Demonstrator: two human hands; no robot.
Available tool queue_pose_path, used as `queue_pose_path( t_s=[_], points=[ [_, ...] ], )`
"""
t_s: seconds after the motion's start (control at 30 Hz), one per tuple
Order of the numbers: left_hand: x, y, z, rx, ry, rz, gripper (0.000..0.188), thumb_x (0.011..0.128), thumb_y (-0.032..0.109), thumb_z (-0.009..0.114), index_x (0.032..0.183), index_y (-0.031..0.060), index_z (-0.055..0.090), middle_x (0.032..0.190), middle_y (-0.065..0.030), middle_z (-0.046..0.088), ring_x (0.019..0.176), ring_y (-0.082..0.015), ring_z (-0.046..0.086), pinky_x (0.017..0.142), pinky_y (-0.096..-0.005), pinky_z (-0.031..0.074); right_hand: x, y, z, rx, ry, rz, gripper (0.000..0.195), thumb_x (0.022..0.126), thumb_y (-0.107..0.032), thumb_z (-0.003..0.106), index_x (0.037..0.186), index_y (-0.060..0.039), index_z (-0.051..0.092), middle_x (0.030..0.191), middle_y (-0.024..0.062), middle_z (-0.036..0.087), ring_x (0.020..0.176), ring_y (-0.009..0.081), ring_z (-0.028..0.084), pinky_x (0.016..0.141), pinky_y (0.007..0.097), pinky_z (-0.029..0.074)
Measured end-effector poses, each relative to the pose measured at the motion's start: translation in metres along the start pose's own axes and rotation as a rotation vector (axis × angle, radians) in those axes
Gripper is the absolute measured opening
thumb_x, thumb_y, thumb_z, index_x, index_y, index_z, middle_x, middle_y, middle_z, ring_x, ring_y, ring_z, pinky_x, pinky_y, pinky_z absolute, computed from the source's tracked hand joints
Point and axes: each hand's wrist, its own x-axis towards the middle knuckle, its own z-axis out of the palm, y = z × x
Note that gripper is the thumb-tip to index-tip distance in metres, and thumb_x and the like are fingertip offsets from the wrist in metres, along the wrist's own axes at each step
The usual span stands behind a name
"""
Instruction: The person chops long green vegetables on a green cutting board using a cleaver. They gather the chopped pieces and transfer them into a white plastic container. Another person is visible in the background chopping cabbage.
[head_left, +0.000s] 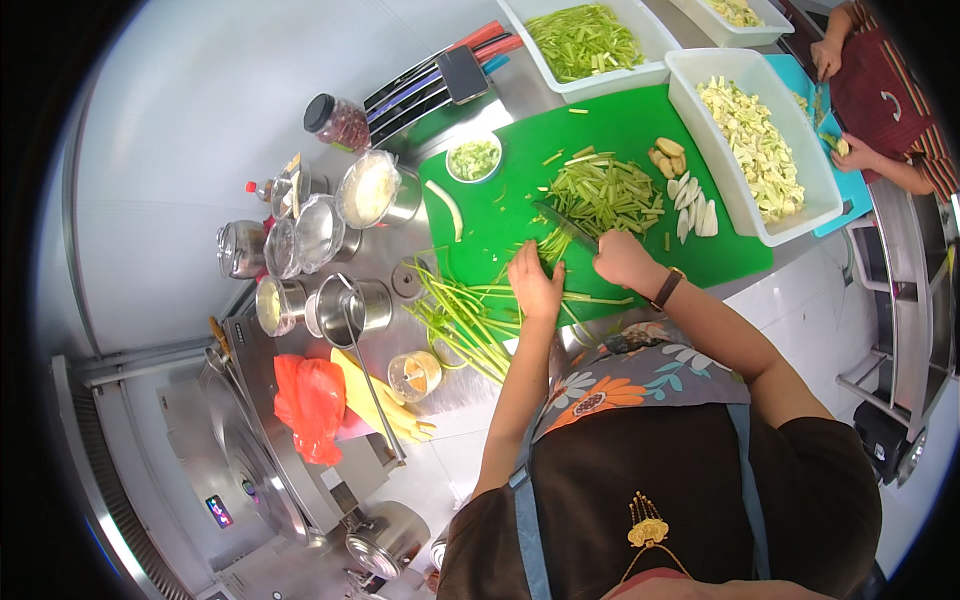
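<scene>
My right hand grips a kitchen knife, its blade slanting across green stalks on a green cutting board. Left of the blade, my left hand rests on the uncut stalks, which look like celery or garlic shoots and trail leftward past the board's edge. Just beyond the knife lies a heap of cut stalk pieces. Sliced white scallion or leek and pieces of ginger sit to its right. A bowl of chopped greens stands at the board's far left corner, near a pale curved stalk.
White tubs hold cut green stalks and chopped cabbage. A knife rack carries a phone. Steel pots, a jar and a red plastic bag occupy the left. Another person cuts at a blue board.
</scene>
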Motion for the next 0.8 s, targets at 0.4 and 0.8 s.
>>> queue_pose_path(
  t_s=[0.4, 0.8],
  points=[
    [-0.001, -0.008, 0.003, 0.061, 0.102, 0.164, 0.018, 0.072, 0.010, 0.068, 0.090, 0.0054, 0.068, 0.098, -0.0070, 0.067, 0.086, -0.0263, 0.058, 0.087, -0.0376, 0.045, 0.019, -0.011, 0.030, -0.011, -0.103, 0.144, 0.018, 0.070, -0.008, 0.055, 0.070, 0.0096, 0.061, 0.069, 0.0292, 0.061, 0.063, 0.0402, 0.063, 0.058, 0.0440, 0.052],
    [0.036, 0.021, -0.003, -0.085, -0.012, 0.065, 0.049, 0.075, 0.014, 0.069, 0.119, 0.0020, 0.053, 0.117, -0.0169, 0.056, 0.106, -0.0339, 0.049, 0.095, -0.0405, 0.039, -0.018, 0.012, -0.034, 0.409, 0.244, 0.071, 0.020, 0.075, -0.011, 0.056, 0.070, 0.0083, 0.057, 0.050, 0.0206, 0.055, 0.038, 0.0292, 0.057, 0.039, 0.0385, 0.045]
  ],
)
